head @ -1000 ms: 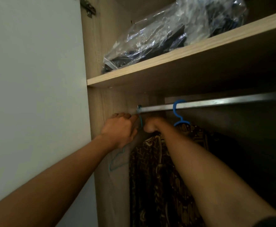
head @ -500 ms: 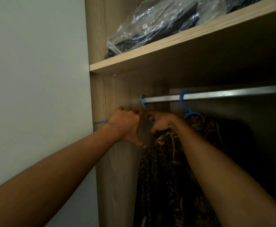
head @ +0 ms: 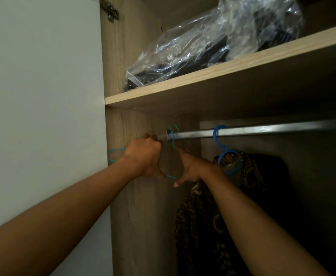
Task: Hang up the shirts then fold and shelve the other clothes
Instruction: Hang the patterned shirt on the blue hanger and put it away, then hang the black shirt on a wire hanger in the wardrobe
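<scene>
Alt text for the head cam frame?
Left hand grips a thin teal wire hanger hooked over the left end of the rail; right hand open beside it. A patterned shirt hangs on a blue hanger further along, a plastic bag on the shelf above.

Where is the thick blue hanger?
In the head view, the thick blue hanger hooks over the metal rail right of centre, just right of the right hand, carrying the patterned shirt.

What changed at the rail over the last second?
The right hand uncurled from its fist under the rail and now spreads open, forefinger by the hook of the teal wire hanger. The left hand still grips that hanger, whose frame has tilted up. The blue hanger and patterned shirt stayed put.
</scene>
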